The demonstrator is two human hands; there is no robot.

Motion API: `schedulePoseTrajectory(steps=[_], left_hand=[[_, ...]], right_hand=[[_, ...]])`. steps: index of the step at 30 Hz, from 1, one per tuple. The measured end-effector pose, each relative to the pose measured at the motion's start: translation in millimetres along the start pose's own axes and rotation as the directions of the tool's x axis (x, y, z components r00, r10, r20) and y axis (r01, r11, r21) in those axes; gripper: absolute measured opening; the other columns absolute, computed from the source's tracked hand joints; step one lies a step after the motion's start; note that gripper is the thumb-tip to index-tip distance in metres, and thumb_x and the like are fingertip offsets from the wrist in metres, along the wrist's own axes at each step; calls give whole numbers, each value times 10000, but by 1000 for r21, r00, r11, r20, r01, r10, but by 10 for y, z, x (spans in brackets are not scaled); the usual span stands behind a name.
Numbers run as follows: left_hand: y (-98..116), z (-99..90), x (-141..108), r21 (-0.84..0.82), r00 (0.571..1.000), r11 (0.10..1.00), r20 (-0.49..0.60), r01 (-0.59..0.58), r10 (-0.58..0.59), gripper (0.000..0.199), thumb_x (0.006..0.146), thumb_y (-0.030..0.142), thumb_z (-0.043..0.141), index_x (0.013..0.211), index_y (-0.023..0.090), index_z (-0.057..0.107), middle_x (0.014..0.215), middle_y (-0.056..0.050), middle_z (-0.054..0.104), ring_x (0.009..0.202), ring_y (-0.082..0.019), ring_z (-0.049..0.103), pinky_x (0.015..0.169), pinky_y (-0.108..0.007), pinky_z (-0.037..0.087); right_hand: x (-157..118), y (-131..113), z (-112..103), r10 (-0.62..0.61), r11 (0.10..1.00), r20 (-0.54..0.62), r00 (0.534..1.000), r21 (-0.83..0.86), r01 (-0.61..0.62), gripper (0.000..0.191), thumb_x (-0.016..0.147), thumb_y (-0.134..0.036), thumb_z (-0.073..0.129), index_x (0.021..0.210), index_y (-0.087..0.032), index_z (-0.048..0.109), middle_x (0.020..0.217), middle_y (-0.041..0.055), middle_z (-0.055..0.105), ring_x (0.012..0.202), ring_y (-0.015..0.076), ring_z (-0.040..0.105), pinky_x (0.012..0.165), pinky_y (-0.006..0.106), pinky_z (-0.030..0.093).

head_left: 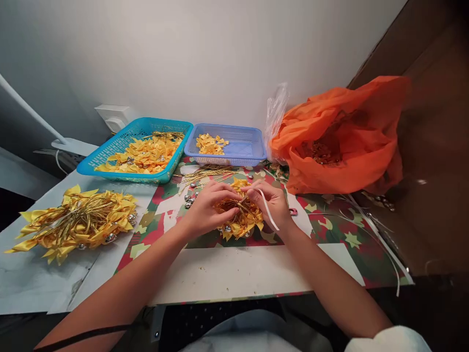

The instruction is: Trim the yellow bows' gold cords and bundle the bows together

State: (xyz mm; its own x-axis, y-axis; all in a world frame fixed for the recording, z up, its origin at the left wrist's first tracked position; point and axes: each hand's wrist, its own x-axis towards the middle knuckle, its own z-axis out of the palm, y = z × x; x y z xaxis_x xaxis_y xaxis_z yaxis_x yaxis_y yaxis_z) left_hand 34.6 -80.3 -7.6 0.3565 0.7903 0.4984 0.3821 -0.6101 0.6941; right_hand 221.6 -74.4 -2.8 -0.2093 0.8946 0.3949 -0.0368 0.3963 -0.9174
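Observation:
In front of me lies a bundle of yellow ribbon bows [245,222] with gold cords and silver bells. My left hand [210,208] is closed at its left side, thumb and fingers gripping the gathered cords. Over its right side my right hand [273,205] pinches a thin white strip [268,209], whose free end curves down past the palm. Both hands' fingertips meet at the middle of the bundle, where they partly hide the cords. A second, larger bundle of yellow bows [78,217] rests at the left, its gold cords drawn together in the centre.
Behind stand a teal basket [88,166] of yellow bows and a blue basket [252,159] with some bows. Loose gold cords [208,173] and silver bells [188,200] lie nearby. An orange bag [351,171] stands right, with white strips [381,239] before it. A white lamp [29,107] is left.

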Motion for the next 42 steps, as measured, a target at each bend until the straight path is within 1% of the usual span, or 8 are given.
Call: schedulePoseTrajectory(steps=[6, 11, 15, 21, 25, 33, 37, 42], left_hand=[[24, 17, -52, 54, 998, 998, -51, 27, -25, 98, 792, 335, 716, 862, 278, 756, 910, -38, 735, 881, -242, 629, 893, -421, 413], [39, 45, -56, 87, 994, 996, -109, -10, 20, 94, 824, 329, 697, 881, 297, 765, 917, -32, 739, 862, -234, 623, 844, -405, 433], [45, 30, -59, 97, 994, 995, -94, -38, 47, 80, 826, 297, 680, 805, 296, 757, 898, -30, 717, 846, -232, 607, 840, -400, 431], [63, -12, -74, 120, 1000, 993, -16, 9, -7, 125, 844, 324, 636, 766, 275, 722, 1045, -53, 702, 944, -265, 567, 911, -437, 412], [53, 4, -84, 105, 996, 994, -84, 40, -31, 129, 852, 336, 650, 763, 275, 721, 1032, -46, 704, 974, -269, 584, 917, -452, 412], [64, -4, -95, 88, 985, 992, -156, 87, -73, 95, 833, 264, 652, 770, 271, 722, 1014, -40, 702, 975, -274, 593, 903, -461, 399], [89, -2, -95, 75, 991, 996, -123, 58, -48, 48, 792, 266, 699, 784, 286, 742, 1035, -40, 690, 975, -277, 582, 918, -461, 393], [106, 25, -102, 86, 993, 996, -118, 33, -23, 41, 788, 264, 723, 774, 284, 756, 1044, -43, 699, 937, -261, 572, 918, -448, 397]], right_hand=[[-24, 16, -25, 31, 998, -42, 999, -54, -34, 330, 849, -540, 639, 826, -240, 775, 762, 25, 656, 747, 153, 595, 698, 296, 494], [-71, 1, 8, -47, 993, 13, 999, -106, 49, 211, 889, -408, 636, 872, -261, 786, 815, 30, 697, 785, 155, 623, 735, 303, 505], [-98, 11, 38, -103, 979, 42, 994, -173, 108, 189, 902, -343, 614, 907, -259, 784, 799, 29, 697, 762, 151, 623, 735, 310, 510], [-88, 21, 33, -44, 985, -49, 998, -169, 35, 182, 897, -335, 624, 840, -236, 766, 839, 40, 738, 801, 168, 647, 760, 322, 524], [-87, 20, 18, -20, 987, -110, 994, -162, 2, 171, 896, -313, 632, 797, -235, 748, 872, 38, 749, 834, 176, 660, 790, 332, 530], [-108, 34, 11, 49, 993, -112, 993, -105, -61, 178, 901, -325, 635, 799, -250, 759, 861, 36, 743, 898, 185, 662, 832, 335, 532], [-130, 24, 19, 98, 989, -109, 989, -97, -108, 169, 902, -322, 630, 849, -244, 771, 751, 31, 726, 830, 187, 671, 763, 327, 547], [-136, 14, 17, 66, 986, -95, 993, -149, -79, 158, 903, -299, 628, 911, -247, 777, 750, 29, 718, 789, 176, 660, 715, 314, 539]])
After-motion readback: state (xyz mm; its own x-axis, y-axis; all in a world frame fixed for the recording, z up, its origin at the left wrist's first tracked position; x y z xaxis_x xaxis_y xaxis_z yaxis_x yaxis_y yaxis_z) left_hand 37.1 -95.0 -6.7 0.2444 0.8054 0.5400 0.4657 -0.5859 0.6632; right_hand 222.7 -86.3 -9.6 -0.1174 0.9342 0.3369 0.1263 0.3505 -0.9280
